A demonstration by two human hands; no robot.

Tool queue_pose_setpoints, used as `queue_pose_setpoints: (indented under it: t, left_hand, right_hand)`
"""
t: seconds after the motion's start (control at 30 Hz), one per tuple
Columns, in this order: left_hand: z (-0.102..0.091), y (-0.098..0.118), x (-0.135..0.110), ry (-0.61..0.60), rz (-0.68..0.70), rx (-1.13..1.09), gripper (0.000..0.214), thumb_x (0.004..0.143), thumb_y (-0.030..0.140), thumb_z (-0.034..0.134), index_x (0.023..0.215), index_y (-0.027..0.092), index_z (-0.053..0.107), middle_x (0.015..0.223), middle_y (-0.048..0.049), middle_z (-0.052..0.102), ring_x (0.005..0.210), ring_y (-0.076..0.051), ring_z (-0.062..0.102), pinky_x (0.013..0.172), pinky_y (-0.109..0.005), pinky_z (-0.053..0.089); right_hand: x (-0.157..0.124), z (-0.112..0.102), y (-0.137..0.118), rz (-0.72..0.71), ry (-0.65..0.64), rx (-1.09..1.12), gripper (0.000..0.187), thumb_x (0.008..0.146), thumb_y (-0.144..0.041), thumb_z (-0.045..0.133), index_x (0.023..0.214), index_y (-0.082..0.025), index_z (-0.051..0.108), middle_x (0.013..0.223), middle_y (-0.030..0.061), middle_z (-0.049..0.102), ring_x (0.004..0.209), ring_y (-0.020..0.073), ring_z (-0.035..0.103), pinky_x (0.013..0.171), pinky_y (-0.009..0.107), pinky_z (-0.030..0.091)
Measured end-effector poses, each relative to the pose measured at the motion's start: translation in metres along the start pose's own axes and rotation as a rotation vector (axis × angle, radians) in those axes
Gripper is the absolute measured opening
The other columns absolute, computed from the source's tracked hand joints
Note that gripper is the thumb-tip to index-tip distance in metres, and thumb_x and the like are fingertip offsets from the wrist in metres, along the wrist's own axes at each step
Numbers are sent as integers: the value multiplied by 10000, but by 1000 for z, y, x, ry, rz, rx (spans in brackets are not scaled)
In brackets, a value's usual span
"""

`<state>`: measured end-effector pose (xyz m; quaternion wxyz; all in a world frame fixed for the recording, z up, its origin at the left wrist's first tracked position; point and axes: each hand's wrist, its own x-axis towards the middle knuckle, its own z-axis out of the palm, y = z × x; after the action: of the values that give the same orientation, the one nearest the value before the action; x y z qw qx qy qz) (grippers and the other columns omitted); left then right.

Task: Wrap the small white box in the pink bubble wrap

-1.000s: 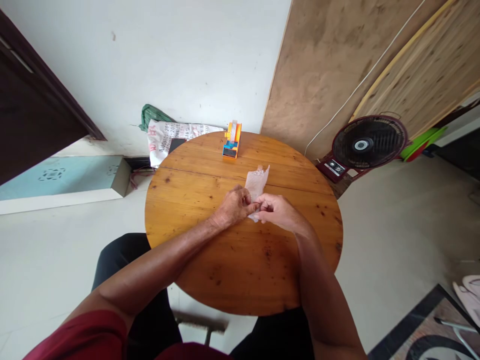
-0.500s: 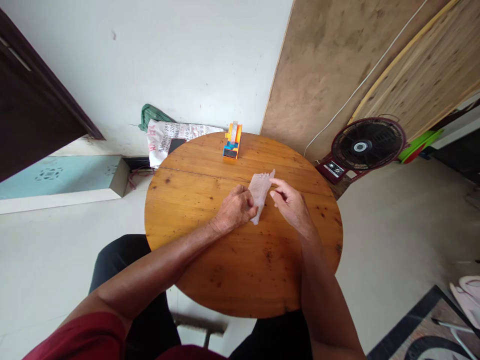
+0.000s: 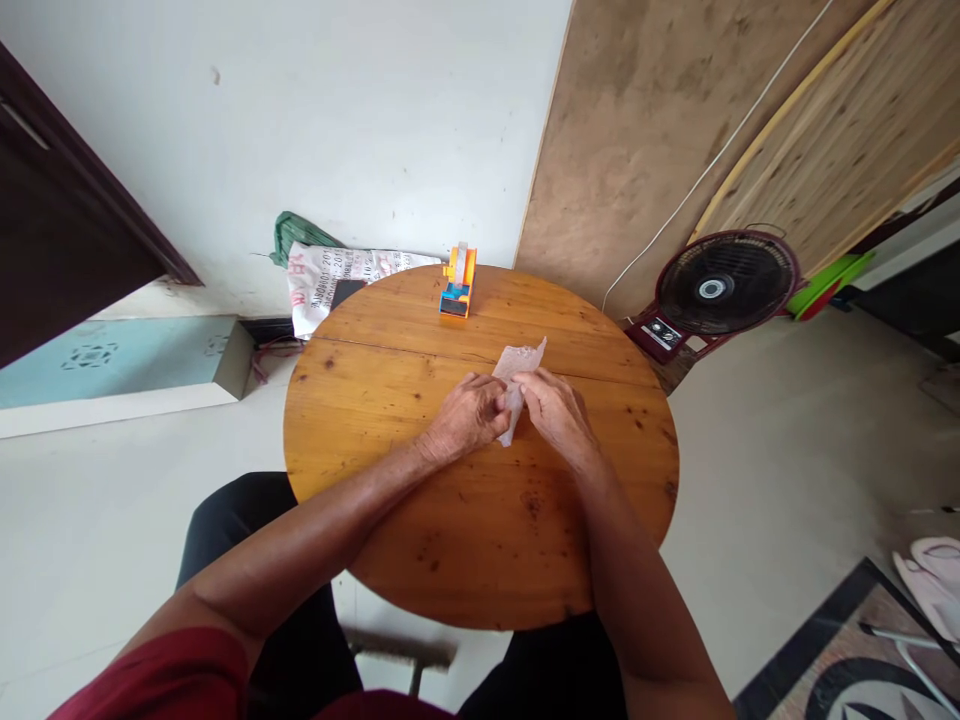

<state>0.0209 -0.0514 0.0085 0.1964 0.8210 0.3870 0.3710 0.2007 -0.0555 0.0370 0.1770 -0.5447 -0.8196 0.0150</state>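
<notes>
A small piece of bubble wrap [image 3: 516,360], whitish and translucent with a ragged far edge, is held over the middle of the round wooden table. My left hand [image 3: 471,410] is closed on its left side, fingers curled and thumb pressed against it. From the right, my right hand [image 3: 553,408] pinches the wrap near its middle, with fingertips close to those of my left hand. Both hands cover part of the wrap, and whether anything lies inside it I cannot tell. Beyond the hands, an orange and blue tape dispenser [image 3: 458,282] stands near the table's far edge.
The round wooden table [image 3: 420,540] stands against a white wall. Behind its far left edge lies a white printed sack [image 3: 315,285] with a green bag [image 3: 300,235]. To the right stands a dark red fan [image 3: 716,290] on the floor.
My right hand has moved left and nearer, from the wrap's far right edge to its middle, and now pinches there. My left hand keeps its grip. The view has shifted slightly.
</notes>
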Motion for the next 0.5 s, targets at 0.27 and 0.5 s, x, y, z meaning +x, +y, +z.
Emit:
queue_pose_setpoints:
  t: [0.27, 0.5]
  left_hand:
    - [0, 0, 0, -16, -24, -16, 149, 746, 129, 587, 689, 208, 476, 844, -51, 659, 879, -199, 627, 861, -347, 482]
    - [1, 1, -3, -10, -78, -14, 92, 768, 171, 613, 724, 204, 540, 1040, -84, 645, 1012, -225, 593, 900, -370, 495]
  right_hand:
    - [2, 13, 5, -4, 0, 5, 411, 969, -188, 408, 1331, -230, 600, 1141, 78, 695, 1007, 227, 635, 882, 320, 456]
    - [2, 13, 2, 36, 13, 33, 429, 951, -186, 419, 1334, -260, 600, 1154, 72, 699, 1013, 231, 636, 901, 334, 456]
